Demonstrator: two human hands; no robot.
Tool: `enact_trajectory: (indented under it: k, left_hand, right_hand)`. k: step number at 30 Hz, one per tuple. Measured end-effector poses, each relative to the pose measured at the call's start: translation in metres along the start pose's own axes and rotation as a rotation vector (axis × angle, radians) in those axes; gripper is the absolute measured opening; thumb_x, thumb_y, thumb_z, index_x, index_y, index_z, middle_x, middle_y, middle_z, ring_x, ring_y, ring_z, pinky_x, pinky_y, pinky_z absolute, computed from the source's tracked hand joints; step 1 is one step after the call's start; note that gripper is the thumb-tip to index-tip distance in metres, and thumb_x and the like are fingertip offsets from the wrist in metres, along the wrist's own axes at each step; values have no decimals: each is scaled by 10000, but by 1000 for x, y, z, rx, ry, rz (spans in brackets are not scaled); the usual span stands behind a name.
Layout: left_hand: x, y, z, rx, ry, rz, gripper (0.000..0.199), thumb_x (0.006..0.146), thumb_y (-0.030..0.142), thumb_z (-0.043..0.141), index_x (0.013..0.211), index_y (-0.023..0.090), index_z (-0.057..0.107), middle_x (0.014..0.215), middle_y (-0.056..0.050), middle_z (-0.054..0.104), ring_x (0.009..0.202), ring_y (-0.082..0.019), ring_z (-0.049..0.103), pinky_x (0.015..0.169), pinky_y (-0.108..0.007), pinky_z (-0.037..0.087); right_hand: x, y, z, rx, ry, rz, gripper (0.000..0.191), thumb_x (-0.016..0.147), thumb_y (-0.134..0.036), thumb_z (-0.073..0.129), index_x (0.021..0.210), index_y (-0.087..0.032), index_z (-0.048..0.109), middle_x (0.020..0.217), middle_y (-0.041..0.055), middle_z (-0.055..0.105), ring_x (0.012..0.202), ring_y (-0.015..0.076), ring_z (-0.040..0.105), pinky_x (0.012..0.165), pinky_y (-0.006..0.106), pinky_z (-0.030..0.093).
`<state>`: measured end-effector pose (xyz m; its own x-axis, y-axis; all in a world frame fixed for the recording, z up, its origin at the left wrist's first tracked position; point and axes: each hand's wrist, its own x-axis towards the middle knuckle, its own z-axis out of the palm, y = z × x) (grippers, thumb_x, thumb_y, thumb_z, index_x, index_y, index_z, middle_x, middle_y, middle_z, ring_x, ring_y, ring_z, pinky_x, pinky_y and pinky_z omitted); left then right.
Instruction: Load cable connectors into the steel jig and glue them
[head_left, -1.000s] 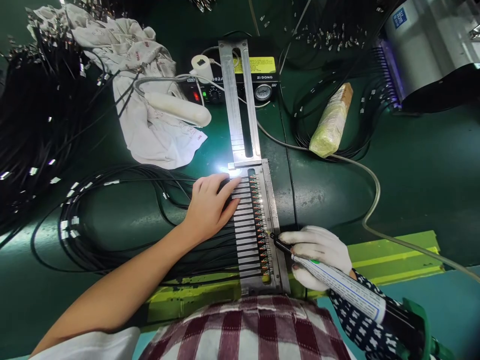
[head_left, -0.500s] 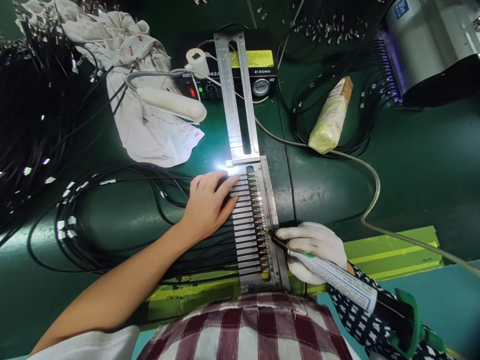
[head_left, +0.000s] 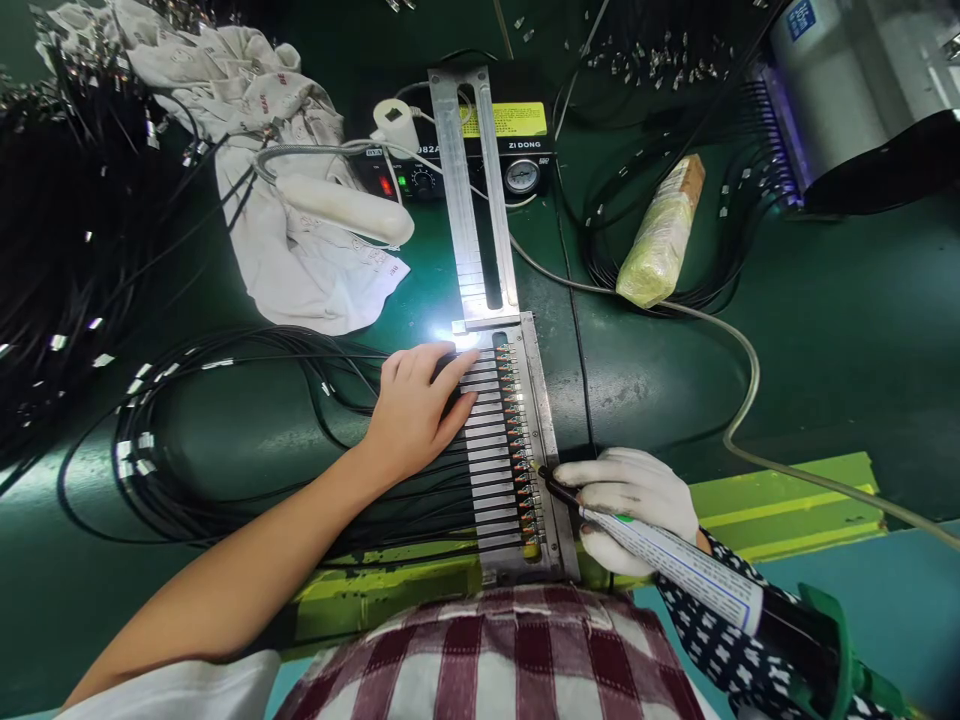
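Note:
A metal fixture [head_left: 544, 430] lies lengthwise before me, with a row of black cables [head_left: 491, 455] across its slots and small connectors [head_left: 517, 425] at their ends. My left hand [head_left: 420, 405] is bare and rests on the cables near the fixture's upper left edge, thumb and forefinger apart, holding nothing I can see. In a white glove, my right hand [head_left: 637, 500] grips a labelled syringe [head_left: 682, 565] with a black front end. The syringe's thin tip is at the connectors, about midway down the row.
Behind the fixture stands a black control box [head_left: 525, 145] with a gauge. A white cloth [head_left: 300, 260] and a white-handled lamp [head_left: 345, 210] lie left of it. Cable coils [head_left: 142, 440] are at left; a wrapped block [head_left: 664, 235] and a metal device [head_left: 862, 100] are at right.
My right hand and the syringe have shifted slightly down and to the right, the tip moving a little along the row. My left hand has stayed in place.

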<state>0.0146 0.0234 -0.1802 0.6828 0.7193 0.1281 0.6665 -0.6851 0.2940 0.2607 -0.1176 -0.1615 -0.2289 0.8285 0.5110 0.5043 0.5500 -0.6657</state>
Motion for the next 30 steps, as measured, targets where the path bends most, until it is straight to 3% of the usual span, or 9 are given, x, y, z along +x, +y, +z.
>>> enact_trajectory:
  k: [30]
  left_hand:
    - [0,0,0,34,7,9,415,1005,349,420,1370,177,518,1276,-165,554,1185,-300,509,998,-455,348]
  right_hand:
    - [0,2,0,-33,12,-40,118,807,-216,622,921,-189,607,954,106,774,752,181,743,648,303,552]
